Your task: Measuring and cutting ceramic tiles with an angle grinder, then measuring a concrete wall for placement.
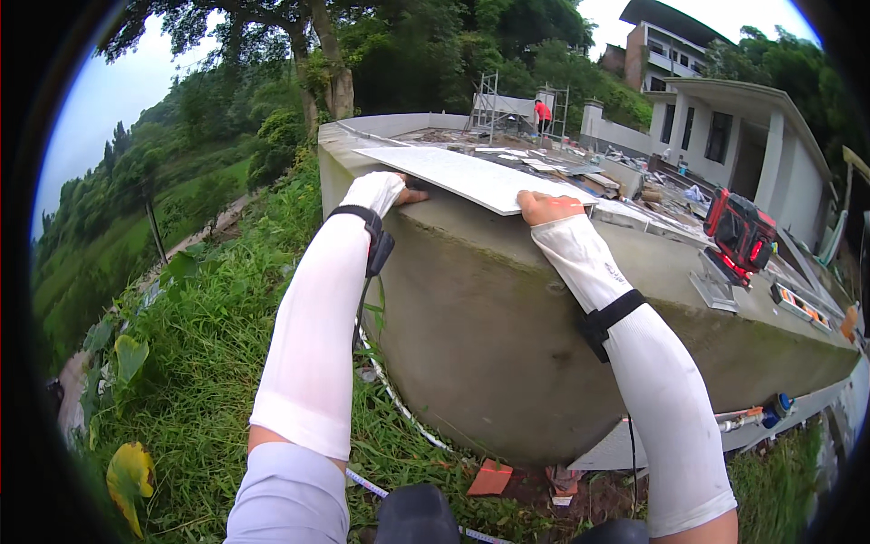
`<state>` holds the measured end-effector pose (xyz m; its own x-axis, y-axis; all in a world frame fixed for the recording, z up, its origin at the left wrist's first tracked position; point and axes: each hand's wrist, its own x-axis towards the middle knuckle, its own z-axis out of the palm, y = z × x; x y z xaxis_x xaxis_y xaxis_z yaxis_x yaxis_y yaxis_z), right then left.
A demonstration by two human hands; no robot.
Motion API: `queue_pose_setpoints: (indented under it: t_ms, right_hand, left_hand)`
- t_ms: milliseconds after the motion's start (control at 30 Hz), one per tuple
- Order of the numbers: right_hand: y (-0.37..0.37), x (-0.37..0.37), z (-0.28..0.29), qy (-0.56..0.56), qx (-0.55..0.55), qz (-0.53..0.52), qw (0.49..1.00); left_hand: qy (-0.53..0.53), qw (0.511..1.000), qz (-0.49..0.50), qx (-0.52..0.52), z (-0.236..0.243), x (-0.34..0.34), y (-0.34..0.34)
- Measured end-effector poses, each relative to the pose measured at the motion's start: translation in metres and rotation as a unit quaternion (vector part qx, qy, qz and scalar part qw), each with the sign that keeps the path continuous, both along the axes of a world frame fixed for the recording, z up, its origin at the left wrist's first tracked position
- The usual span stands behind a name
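Observation:
A flat, white, speckled slab [480,177] lies over the top of the curved concrete wall [489,317], its near edge raised a little off the wall. My left hand [410,190] is at the slab's near left edge, with the fingers partly tucked beneath it. At the near right corner, my right hand [548,207] grips the edge, knuckles up, and a thin red light line crosses it. White sleeves cover both forearms, and each wrist wears a black strap with a small box.
A red and black laser level [739,234] stands on a metal bracket [713,288] on the wall top, near an orange and grey spirit level [799,306]. Grass, a white hose [399,403] and a brick piece [490,478] lie below. A person in red [543,115] stands far off among scaffolding.

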<state>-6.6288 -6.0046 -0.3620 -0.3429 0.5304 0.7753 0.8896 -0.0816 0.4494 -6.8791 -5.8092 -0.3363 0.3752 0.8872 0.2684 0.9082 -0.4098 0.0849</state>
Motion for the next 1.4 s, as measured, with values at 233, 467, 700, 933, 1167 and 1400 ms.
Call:
queue_pose_setpoints:
  t_ms: [233, 467, 700, 933, 1167, 1400]
  right_hand:
    - [-0.005, -0.009, 0.007, 0.028, -0.088, -0.052, 0.994]
    - [-0.009, -0.011, 0.01, 0.027, -0.118, -0.042, 0.992]
    - [-0.01, -0.014, 0.014, 0.028, -0.192, -0.098, 0.976]
    - [-0.005, -0.018, 0.012, 0.014, -0.187, -0.097, 0.978]
    - [-0.005, -0.019, 0.011, 0.014, -0.165, -0.07, 0.984]
    - [-0.011, -0.018, 0.015, -0.001, -0.201, -0.112, 0.973]
  left_hand:
    - [0.044, 0.996, -0.078, 0.0, -0.006, -0.014, 0.017]
    - [-0.003, 0.985, -0.17, -0.035, -0.002, -0.058, -0.046]
    - [0.087, 0.98, -0.165, 0.063, -0.021, -0.072, -0.052]
    - [0.152, 0.966, -0.022, 0.208, -0.049, -0.057, -0.04]
    - [0.1, 0.931, -0.071, 0.344, -0.082, -0.083, -0.015]
    - [0.062, 0.892, -0.018, 0.447, -0.093, -0.083, -0.02]
